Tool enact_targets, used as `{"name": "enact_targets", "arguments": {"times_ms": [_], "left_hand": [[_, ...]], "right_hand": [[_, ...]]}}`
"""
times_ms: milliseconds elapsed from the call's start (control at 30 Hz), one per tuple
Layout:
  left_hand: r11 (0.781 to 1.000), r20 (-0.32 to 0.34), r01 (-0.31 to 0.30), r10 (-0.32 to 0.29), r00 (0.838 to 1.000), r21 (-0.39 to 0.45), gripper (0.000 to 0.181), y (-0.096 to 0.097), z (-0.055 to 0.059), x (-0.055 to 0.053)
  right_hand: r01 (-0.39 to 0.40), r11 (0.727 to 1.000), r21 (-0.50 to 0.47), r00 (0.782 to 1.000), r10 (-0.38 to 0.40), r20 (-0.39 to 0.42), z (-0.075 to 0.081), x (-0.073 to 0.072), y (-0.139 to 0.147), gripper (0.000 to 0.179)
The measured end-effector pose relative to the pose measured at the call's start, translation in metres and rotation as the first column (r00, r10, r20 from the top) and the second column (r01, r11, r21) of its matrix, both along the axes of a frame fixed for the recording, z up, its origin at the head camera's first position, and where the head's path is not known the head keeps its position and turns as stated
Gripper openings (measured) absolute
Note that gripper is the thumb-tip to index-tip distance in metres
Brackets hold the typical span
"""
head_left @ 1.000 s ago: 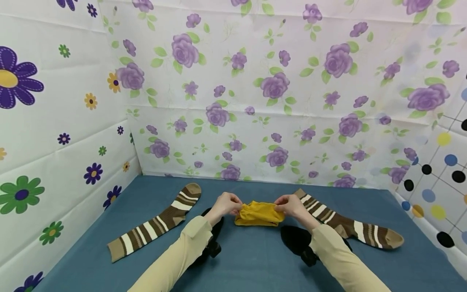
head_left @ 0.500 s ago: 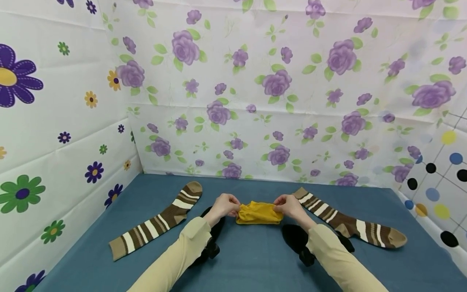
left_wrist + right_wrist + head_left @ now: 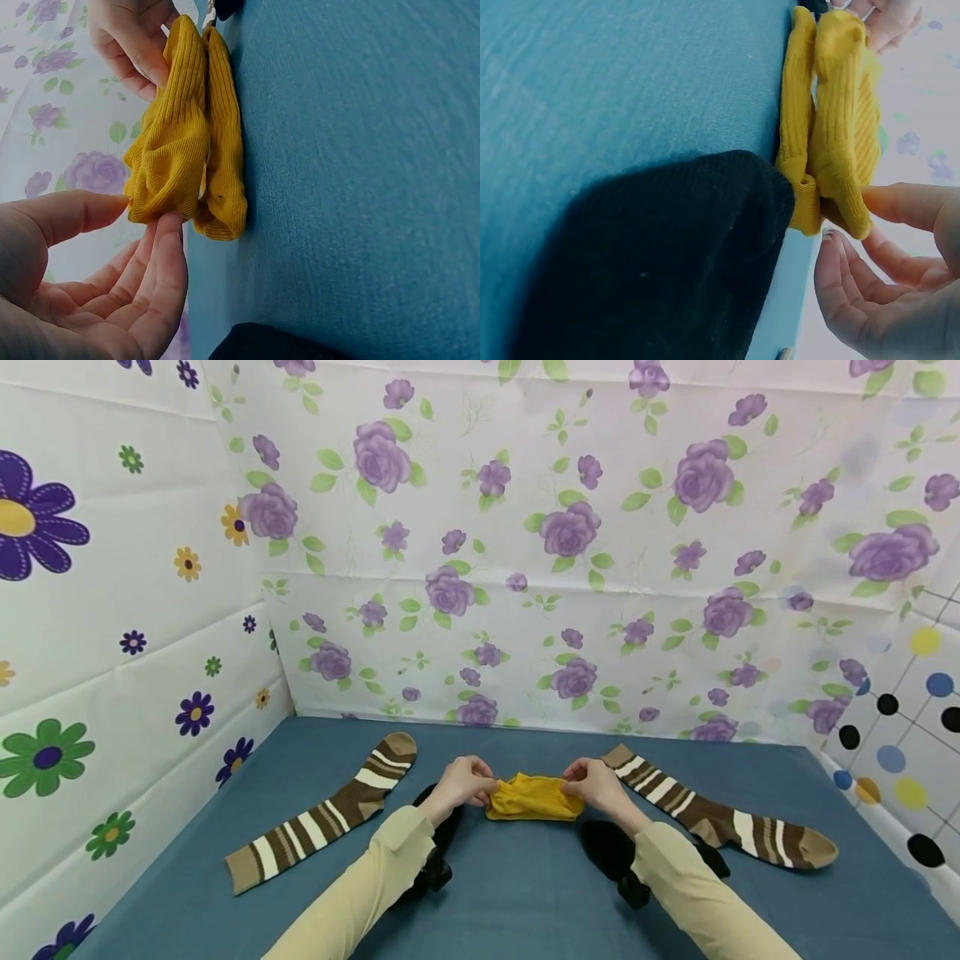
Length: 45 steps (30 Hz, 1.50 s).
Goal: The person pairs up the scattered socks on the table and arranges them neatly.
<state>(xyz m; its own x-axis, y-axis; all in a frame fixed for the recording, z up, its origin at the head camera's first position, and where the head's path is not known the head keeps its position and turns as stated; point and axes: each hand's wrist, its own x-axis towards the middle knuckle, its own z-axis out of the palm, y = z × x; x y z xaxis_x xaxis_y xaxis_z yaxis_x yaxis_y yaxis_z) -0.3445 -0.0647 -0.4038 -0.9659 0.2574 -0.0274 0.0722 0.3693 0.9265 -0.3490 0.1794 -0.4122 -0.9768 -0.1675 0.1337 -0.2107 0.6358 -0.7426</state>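
Observation:
A yellow ribbed sock [image 3: 534, 798], folded into a short bundle, is stretched between my hands at the middle of the table. My left hand [image 3: 459, 783] pinches its left end between thumb and fingertips; the left wrist view shows the yellow sock [image 3: 169, 150] with a second layer beside the gripped one. At the opposite end, my right hand [image 3: 597, 783] pinches a corner of the upper layer. In the right wrist view, the lower layer [image 3: 795, 112] stands against the blue cloth, and the thumb and fingers of the right hand [image 3: 900, 270] meet at the upper layer's edge.
Brown, white and tan striped socks lie at the left [image 3: 315, 822] and right [image 3: 720, 818]. A black sock [image 3: 606, 846] lies under the right forearm, and another black item [image 3: 442, 839] is partly hidden by the left forearm. Floral sheets [image 3: 487, 568] wall in the blue-covered table [image 3: 517, 893].
The head view has shifted slightly. Both hands keep their hold on the yellow sock, and its lower edge shows as a flatter, more even bundle than a second ago.

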Motion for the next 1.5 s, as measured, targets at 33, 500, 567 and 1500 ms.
{"name": "enact_targets", "arguments": {"times_ms": [33,500,567,1500], "left_hand": [[1.000,0.003,0.001,-0.001,1.000,0.004,0.014,0.000,0.000,0.000],[1.000,-0.031,0.010,-0.010,0.999,-0.011,0.007,0.001,-0.002,-0.003],[0.999,-0.054,0.008,-0.010,0.998,-0.036,0.005,0.001,-0.002,-0.003],[0.549,-0.447,-0.140,-0.479,0.756,-0.824,0.015,0.049,-0.014,0.004]], "right_hand": [[-0.001,1.000,-0.001,1.000,0.001,-0.006,0.000,0.000,0.001,0.015],[-0.132,0.989,0.061,0.980,0.140,-0.145,0.007,0.008,0.000,0.009],[-0.162,0.982,0.100,0.974,0.175,-0.141,0.005,0.007,-0.001,0.010],[-0.258,0.902,0.345,0.936,0.322,-0.141,-0.010,-0.004,-0.003,0.028]]}}
